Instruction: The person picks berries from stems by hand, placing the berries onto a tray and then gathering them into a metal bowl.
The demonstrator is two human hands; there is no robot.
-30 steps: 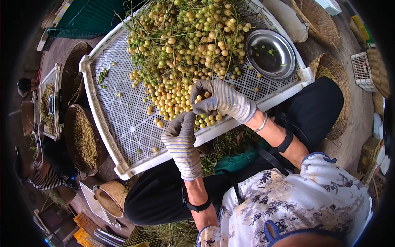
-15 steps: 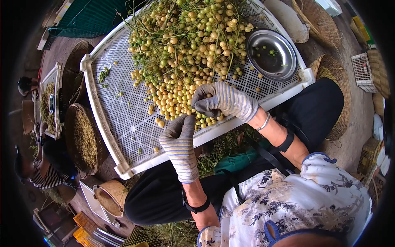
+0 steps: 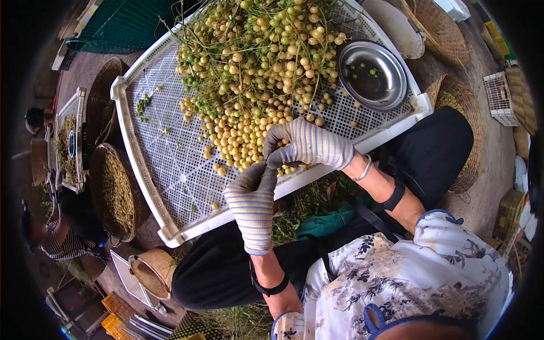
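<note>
At my far left a person in a striped top (image 3: 59,242) sits by a low white rack (image 3: 80,95), both blurred and bent by the lens. Nearer me stands a round basket (image 3: 97,190) filled with yellowish berries. Next comes my white perforated tray (image 3: 164,153), its near edge just above my lap, with a small clump of green fruit (image 3: 142,104) lying on its left part. My gloved left hand (image 3: 251,199) is at the tray's near edge, thumb and forefinger drawn narrow and pointing up. Just beyond lie the loose yellow berries (image 3: 238,139), spread in front of a tall heap of fruit on stalks (image 3: 260,62). My gloved right hand (image 3: 311,146) comes in over the near side of the loose ones, its fingers curled and pinched in, tips meeting those of the left; whether something small sits between them I can't tell. To the right, on the tray, a metal bowl (image 3: 391,77) holds a few green bits, and past my knee stands another woven basket (image 3: 475,136).
</note>
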